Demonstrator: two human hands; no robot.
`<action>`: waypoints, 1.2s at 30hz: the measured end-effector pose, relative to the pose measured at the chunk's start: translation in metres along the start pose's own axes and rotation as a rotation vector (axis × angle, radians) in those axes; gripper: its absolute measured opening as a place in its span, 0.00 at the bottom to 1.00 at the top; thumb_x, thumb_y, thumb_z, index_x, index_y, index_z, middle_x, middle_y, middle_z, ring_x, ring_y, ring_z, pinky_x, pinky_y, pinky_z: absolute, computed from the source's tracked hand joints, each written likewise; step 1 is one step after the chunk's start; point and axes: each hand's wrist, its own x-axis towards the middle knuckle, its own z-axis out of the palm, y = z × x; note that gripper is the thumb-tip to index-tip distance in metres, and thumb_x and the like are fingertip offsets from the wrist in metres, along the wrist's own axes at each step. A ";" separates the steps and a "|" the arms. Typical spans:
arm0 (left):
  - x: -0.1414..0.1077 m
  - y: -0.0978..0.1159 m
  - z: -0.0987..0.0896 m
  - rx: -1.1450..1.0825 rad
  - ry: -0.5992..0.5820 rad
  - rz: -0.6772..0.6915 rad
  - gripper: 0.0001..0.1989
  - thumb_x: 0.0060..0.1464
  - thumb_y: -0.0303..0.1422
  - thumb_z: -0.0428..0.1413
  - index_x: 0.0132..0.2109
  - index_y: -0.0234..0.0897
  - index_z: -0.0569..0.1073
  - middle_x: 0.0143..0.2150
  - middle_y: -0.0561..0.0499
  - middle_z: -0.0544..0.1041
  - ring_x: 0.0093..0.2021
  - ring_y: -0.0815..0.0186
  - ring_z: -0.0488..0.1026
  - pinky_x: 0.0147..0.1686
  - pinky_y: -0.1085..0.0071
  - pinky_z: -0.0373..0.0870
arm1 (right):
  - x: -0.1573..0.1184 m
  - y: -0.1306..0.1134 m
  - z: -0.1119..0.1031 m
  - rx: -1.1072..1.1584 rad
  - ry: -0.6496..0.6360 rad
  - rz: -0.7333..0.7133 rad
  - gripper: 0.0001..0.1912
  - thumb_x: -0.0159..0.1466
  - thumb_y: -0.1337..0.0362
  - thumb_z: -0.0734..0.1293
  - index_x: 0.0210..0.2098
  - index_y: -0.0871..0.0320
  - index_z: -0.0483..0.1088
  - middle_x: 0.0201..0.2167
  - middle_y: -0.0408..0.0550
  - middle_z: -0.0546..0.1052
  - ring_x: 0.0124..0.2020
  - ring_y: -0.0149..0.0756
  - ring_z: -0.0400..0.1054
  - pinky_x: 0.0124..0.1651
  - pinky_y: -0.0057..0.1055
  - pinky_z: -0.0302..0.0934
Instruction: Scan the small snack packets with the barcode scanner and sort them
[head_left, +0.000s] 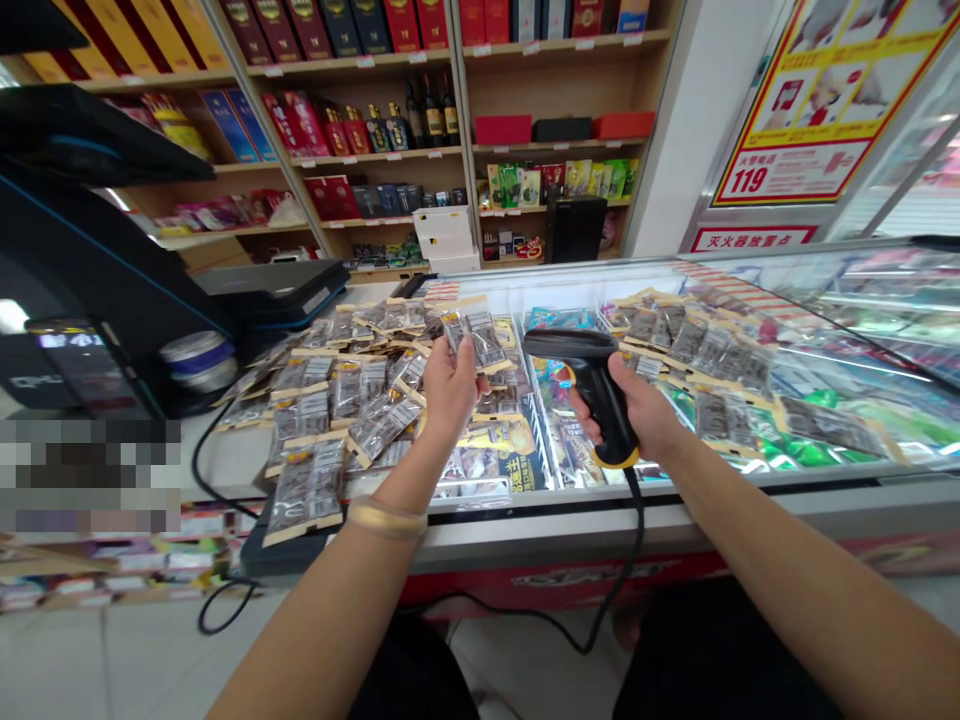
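Observation:
My left hand point(452, 388) pinches a small clear snack packet point(480, 335) with dark contents, held above the freezer's glass top. In my right hand point(637, 405) is a black barcode scanner point(607, 395) with yellow trim, its head pointing left towards the packet. A black cable hangs from the scanner's handle. Many similar packets lie in an overlapping pile point(349, 390) to the left of and beneath my left hand. Another group of packets point(697, 345) is spread on the glass to the right, beyond my right hand.
A black checkout machine point(97, 230) stands at the left, with a white and purple roll point(199, 362) beside it. The freezer point(750, 500) spans the front. Shelves point(555, 147) with boxes and bottles stand behind. The scanner's cable point(600, 620) loops low in front.

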 end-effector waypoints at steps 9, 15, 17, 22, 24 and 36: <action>0.002 -0.016 0.037 0.134 -0.096 0.079 0.09 0.65 0.38 0.52 0.37 0.41 0.63 0.22 0.61 0.63 0.15 0.71 0.66 0.18 0.74 0.59 | -0.026 -0.006 -0.030 -0.034 0.028 0.021 0.34 0.51 0.34 0.75 0.39 0.59 0.73 0.21 0.42 0.71 0.16 0.27 0.61 0.16 0.24 0.59; 0.004 -0.021 0.034 0.188 -0.107 0.124 0.10 0.67 0.38 0.52 0.37 0.41 0.63 0.20 0.62 0.62 0.15 0.71 0.67 0.19 0.74 0.60 | -0.027 -0.006 -0.029 -0.121 0.008 0.066 0.37 0.51 0.32 0.73 0.41 0.59 0.73 0.21 0.41 0.71 0.16 0.26 0.61 0.16 0.23 0.60; 0.004 -0.024 0.033 0.204 -0.114 0.135 0.10 0.67 0.39 0.52 0.37 0.41 0.63 0.20 0.61 0.63 0.15 0.70 0.68 0.20 0.74 0.60 | -0.026 -0.005 -0.029 -0.137 0.014 0.067 0.37 0.51 0.31 0.73 0.41 0.59 0.73 0.21 0.42 0.71 0.16 0.27 0.61 0.16 0.24 0.59; 0.004 -0.027 0.033 0.197 -0.132 0.166 0.09 0.67 0.40 0.51 0.39 0.41 0.64 0.22 0.61 0.64 0.15 0.70 0.68 0.20 0.73 0.60 | -0.026 -0.005 -0.029 -0.131 0.010 0.055 0.36 0.53 0.33 0.72 0.42 0.60 0.73 0.22 0.44 0.72 0.16 0.28 0.60 0.16 0.26 0.58; 0.003 -0.026 0.033 0.196 -0.146 0.164 0.09 0.67 0.40 0.51 0.40 0.41 0.64 0.23 0.60 0.65 0.15 0.71 0.67 0.20 0.73 0.61 | -0.026 -0.005 -0.029 -0.133 0.010 0.068 0.37 0.53 0.33 0.72 0.43 0.59 0.73 0.23 0.44 0.72 0.17 0.28 0.60 0.17 0.26 0.59; 0.001 -0.022 0.032 0.241 -0.136 0.144 0.10 0.65 0.41 0.51 0.40 0.41 0.64 0.25 0.59 0.65 0.16 0.70 0.67 0.18 0.73 0.62 | -0.022 -0.002 -0.030 -0.090 0.022 0.072 0.36 0.52 0.32 0.72 0.41 0.59 0.73 0.21 0.41 0.70 0.15 0.28 0.62 0.16 0.25 0.59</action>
